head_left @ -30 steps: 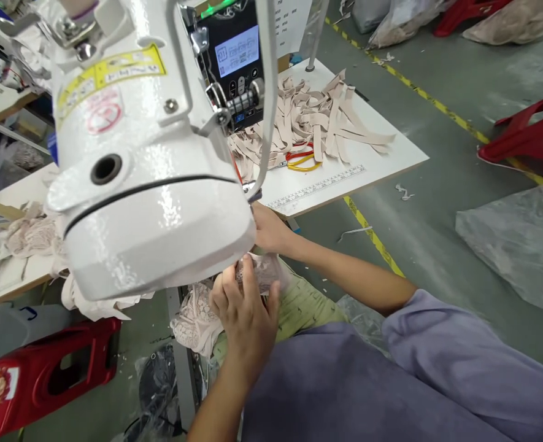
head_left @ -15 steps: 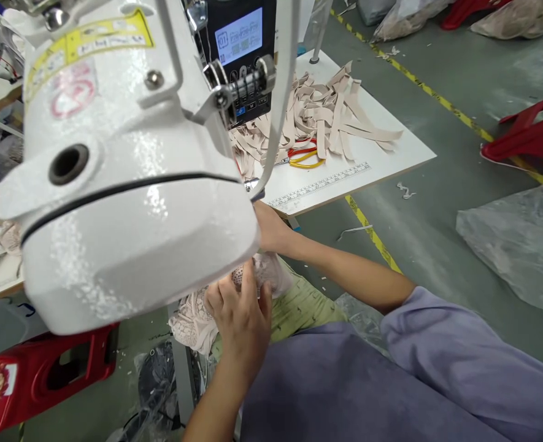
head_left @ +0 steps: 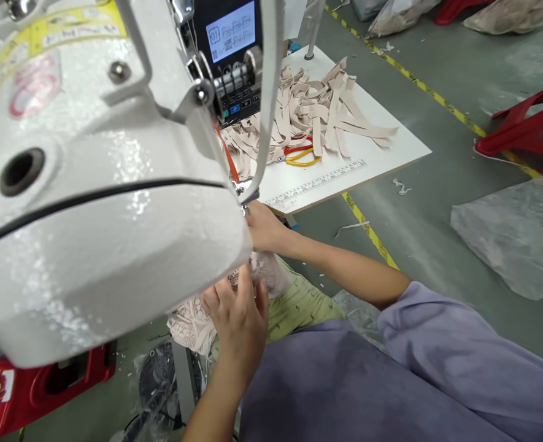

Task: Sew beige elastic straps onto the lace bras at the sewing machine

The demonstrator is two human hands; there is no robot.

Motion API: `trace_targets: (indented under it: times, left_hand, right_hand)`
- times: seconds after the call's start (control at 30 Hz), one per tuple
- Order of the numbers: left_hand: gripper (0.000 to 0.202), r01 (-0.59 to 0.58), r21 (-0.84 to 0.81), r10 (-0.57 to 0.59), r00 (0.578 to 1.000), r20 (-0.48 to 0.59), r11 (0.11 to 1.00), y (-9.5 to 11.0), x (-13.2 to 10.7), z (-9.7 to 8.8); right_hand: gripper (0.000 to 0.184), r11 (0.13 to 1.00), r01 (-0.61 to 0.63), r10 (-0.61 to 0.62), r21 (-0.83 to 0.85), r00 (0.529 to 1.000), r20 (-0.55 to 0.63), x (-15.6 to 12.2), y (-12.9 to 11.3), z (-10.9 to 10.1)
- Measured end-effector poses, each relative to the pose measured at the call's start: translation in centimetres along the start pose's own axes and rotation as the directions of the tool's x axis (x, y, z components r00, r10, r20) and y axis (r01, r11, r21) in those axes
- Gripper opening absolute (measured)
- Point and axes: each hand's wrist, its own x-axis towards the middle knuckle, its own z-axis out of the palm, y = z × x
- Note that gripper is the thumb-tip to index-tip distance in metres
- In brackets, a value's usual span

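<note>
The white sewing machine head (head_left: 115,264) fills the left and hides the stitching area. Below its lower edge, my left hand (head_left: 238,313) lies with fingers stretched and thumb apart on a pale pink lace garment (head_left: 271,273). Part of the lace hangs to the left of the fingers, over green cloth (head_left: 305,304) on my lap. My right hand (head_left: 265,228) reaches in behind the machine head, close to the table corner. Its fingers are hidden there, so what they touch cannot be seen.
A white table (head_left: 391,156) carries a heap of beige fabric strips (head_left: 319,113), red-and-yellow-handled snips (head_left: 303,158) and a printed ruler scale (head_left: 317,183). A control panel (head_left: 234,52) glows behind the machine. Red stools (head_left: 524,132) and plastic bags (head_left: 519,233) stand on the floor.
The machine head appears larger and farther left as the view shifts slightly. Both hands keep nearly the same place and pose at the lace garment.
</note>
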Motion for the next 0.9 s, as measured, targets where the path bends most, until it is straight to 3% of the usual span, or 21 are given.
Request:
trace_targets:
  times: [0.9]
  left_hand:
    - [0.055, -0.017, 0.031, 0.018, 1.0, -0.024, 0.999, 0.19, -0.12, 0.03]
  right_hand:
    - [0.007, 0.995, 0.04, -0.034, 0.09, 0.997, -0.069, -0.48, 0.5, 0.19]
